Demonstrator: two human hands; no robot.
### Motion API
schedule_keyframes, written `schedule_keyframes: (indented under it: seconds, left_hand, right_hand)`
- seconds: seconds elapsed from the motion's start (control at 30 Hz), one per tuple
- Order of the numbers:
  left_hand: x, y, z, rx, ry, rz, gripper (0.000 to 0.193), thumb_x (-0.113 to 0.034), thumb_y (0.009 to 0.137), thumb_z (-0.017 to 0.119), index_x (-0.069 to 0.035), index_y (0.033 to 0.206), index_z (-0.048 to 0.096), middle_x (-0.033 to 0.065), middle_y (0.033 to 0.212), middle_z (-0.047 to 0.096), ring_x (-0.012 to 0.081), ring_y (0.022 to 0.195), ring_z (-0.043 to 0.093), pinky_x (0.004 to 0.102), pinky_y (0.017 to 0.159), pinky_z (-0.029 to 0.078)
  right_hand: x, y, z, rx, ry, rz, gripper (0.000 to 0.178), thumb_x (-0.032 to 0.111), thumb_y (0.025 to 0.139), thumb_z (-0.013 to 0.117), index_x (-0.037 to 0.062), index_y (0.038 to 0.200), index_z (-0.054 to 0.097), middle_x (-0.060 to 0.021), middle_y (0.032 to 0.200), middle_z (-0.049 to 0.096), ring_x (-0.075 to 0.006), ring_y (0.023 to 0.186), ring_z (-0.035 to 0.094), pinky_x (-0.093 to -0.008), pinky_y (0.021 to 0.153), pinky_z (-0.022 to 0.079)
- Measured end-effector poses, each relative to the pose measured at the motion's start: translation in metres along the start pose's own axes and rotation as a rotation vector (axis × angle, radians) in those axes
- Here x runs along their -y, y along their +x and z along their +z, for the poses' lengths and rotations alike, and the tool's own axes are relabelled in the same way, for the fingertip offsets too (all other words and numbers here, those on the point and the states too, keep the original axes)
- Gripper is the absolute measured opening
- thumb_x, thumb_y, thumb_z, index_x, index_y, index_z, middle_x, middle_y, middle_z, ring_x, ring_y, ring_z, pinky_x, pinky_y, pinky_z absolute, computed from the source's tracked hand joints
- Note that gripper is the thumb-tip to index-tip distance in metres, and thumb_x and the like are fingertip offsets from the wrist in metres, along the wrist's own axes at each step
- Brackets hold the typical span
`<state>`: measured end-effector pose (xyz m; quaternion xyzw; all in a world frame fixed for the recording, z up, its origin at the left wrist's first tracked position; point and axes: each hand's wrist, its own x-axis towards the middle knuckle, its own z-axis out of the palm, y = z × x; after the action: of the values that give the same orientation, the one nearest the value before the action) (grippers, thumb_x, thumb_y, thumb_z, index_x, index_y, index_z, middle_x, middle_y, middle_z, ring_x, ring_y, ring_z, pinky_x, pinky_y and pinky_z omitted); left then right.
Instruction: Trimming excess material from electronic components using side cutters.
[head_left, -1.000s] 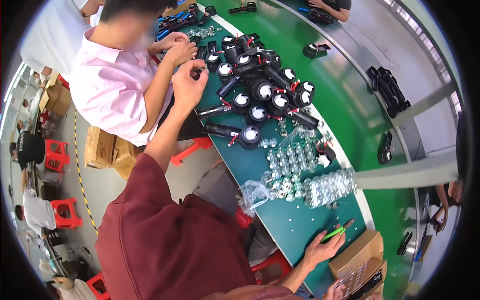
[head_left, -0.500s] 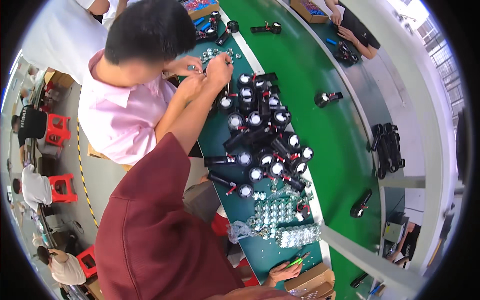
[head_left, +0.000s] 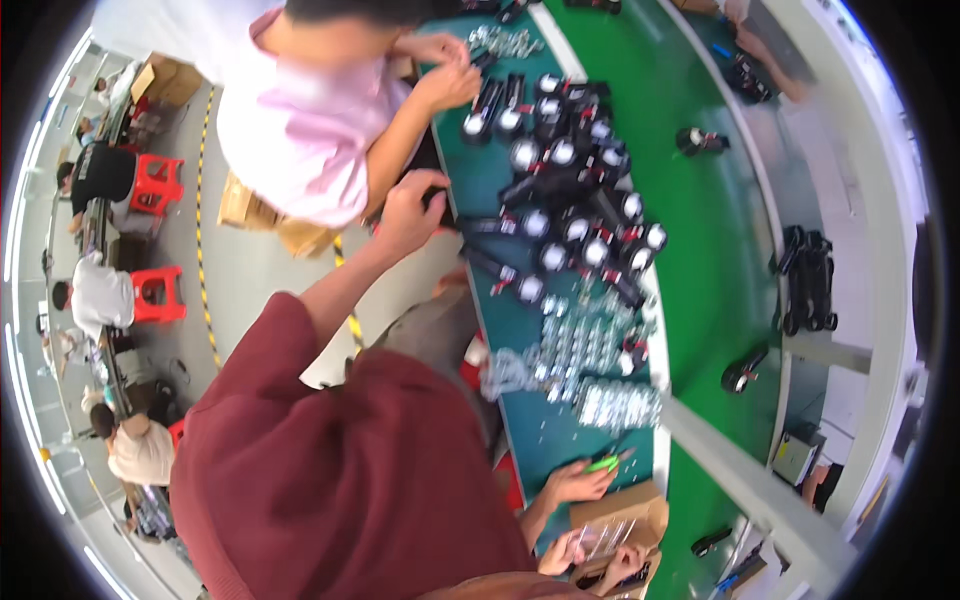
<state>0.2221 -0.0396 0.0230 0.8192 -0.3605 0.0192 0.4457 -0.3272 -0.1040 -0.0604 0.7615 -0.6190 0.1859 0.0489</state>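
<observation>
My left hand hangs beside the table's left edge, fingers curled round a small black piece that they mostly hide. Near the lower end of the green tabletop my right hand is closed on green-handled pliers, whose jaws point right. Beyond the pliers lies a stack of shiny, clear-and-silver round parts, with a looser sheet of similar parts above it. A large heap of black handles with round heads, white discs and red wires covers the middle of the table.
A person in a pink shirt works close on the upper left. Another person's hands reach into a cardboard box at the bottom. A grey metal bar crosses the green belt, where single black handles lie.
My left hand has drawn back from beside the pink-shirted person's hands to the table edge. The whole view has shifted, and another person's hands now show at the cardboard box.
</observation>
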Motion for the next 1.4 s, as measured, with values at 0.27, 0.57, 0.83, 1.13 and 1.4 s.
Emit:
schedule_keyframes:
  seconds: [0.27,0.57,0.83,1.13,1.4]
  left_hand:
    - [0.031,-0.417,-0.115,0.322,0.216,-0.966,0.02,-0.005,0.079,0.062,-0.001,0.097,0.07,0.0193,0.095,0.073,0.0377,0.092,0.07,0.0418,0.081,0.056]
    - [0.095,-0.539,-0.111,1.002,0.451,-1.134,0.039,-0.041,0.086,0.059,-0.009,0.1,0.077,0.0172,0.105,0.074,0.0388,0.099,0.07,0.0463,0.086,0.055]
    - [0.221,-0.452,-0.08,0.651,0.322,-0.89,0.029,-0.035,0.085,0.057,-0.015,0.093,0.076,0.0142,0.098,0.074,0.0355,0.094,0.071,0.0436,0.08,0.057]
    - [0.309,-0.335,-0.207,0.217,-0.037,-1.5,0.018,-0.017,0.079,0.063,-0.002,0.083,0.073,0.0088,0.07,0.069,0.0167,0.058,0.066,0.0329,0.053,0.055]
    - [0.308,-0.288,-0.32,0.042,-0.092,-1.528,0.017,-0.016,0.084,0.065,-0.001,0.091,0.071,0.0066,0.077,0.068,0.0137,0.065,0.064,0.0303,0.056,0.055]
  right_hand:
    - [-0.001,0.004,0.001,-0.091,0.277,-0.133,0.047,0.036,0.101,0.053,-0.0029,0.126,0.061,-0.0257,0.125,0.06,-0.0433,0.114,0.058,-0.053,0.093,0.045]
    - [-0.019,-0.067,-0.01,-0.047,0.359,-0.136,0.047,0.028,0.092,0.067,-0.0078,0.12,0.056,-0.0261,0.121,0.06,-0.0438,0.111,0.055,-0.0536,0.098,0.042]
    - [-0.002,-0.061,-0.02,0.011,0.096,-0.089,0.043,0.032,0.097,0.061,-0.0038,0.121,0.056,-0.0245,0.117,0.062,-0.0447,0.104,0.06,-0.053,0.089,0.047]
    - [0.037,-0.09,0.007,0.102,-0.416,-0.318,0.036,0.029,0.102,0.058,-0.0049,0.114,0.06,-0.0215,0.097,0.066,-0.0428,0.079,0.065,-0.0488,0.066,0.054]
    - [0.003,-0.081,0.031,0.281,-0.401,-0.507,0.033,0.027,0.1,0.059,-0.005,0.109,0.062,-0.0207,0.091,0.067,-0.0415,0.073,0.066,-0.048,0.062,0.055]
